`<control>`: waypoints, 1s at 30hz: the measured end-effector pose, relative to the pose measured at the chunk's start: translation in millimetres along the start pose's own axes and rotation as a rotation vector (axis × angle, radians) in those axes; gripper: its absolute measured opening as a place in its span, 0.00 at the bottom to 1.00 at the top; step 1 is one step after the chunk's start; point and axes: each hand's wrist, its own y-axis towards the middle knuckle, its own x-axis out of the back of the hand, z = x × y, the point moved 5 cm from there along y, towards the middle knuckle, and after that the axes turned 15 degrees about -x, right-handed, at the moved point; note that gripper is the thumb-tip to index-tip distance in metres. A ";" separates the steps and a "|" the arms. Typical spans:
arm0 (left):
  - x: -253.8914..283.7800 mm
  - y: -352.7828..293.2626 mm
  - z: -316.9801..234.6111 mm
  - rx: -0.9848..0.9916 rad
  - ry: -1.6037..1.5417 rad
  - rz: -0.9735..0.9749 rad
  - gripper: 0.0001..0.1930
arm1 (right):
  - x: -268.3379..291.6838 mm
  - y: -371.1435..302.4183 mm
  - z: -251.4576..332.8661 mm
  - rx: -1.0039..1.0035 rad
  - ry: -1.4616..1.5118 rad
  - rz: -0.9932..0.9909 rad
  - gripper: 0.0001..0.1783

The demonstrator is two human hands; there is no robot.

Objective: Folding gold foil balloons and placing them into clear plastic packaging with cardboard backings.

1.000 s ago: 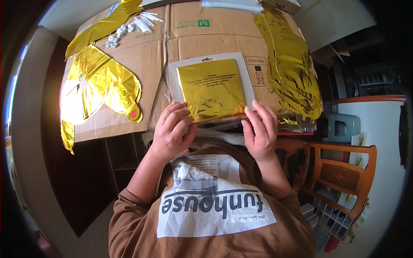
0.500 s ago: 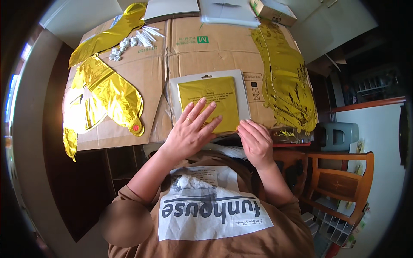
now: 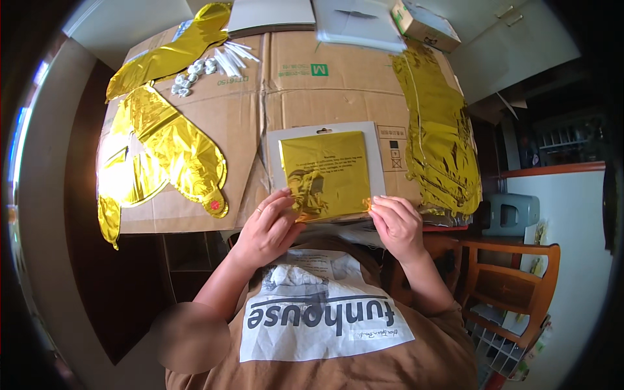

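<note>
A flat, square gold foil packet (image 3: 331, 175) with small dark print lies on a white backing card (image 3: 275, 156) with a hang hole at its far edge. The card rests near the front edge of the cardboard. My left hand (image 3: 266, 227) is closed at the packet's near left corner, fingertips pinching its edge. At the near right corner my right hand (image 3: 398, 227) pinches the foil between thumb and fingers. Creases and a dark reflection show in the foil beside my left fingers.
Gold foil balloons (image 3: 170, 140) lie on the left of the cardboard (image 3: 325, 97), and folded gold foil (image 3: 442, 136) on the right. White sticks (image 3: 233, 58) and small silvery-white pieces (image 3: 188, 79) lie far left. Clear plastic sheets (image 3: 357, 23) and a small box (image 3: 426, 25) stand at the back.
My left hand has drawn back from the packet's middle to its near left corner and closed there. My right hand still pinches the near right corner. The view has shifted slightly.
</note>
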 end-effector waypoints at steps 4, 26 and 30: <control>2.3 -4.0 1.0 -0.005 -0.039 -0.045 0.18 | 6.1 12.2 3.8 0.034 0.015 0.116 0.11; 12.4 -3.9 7.4 -0.123 -0.052 -0.101 0.15 | -207.5 370.8 74.9 -0.427 -0.276 0.421 0.23; 12.7 -4.0 8.7 -0.080 -0.070 -0.119 0.16 | -148.7 345.0 55.3 -0.311 -0.370 0.447 0.17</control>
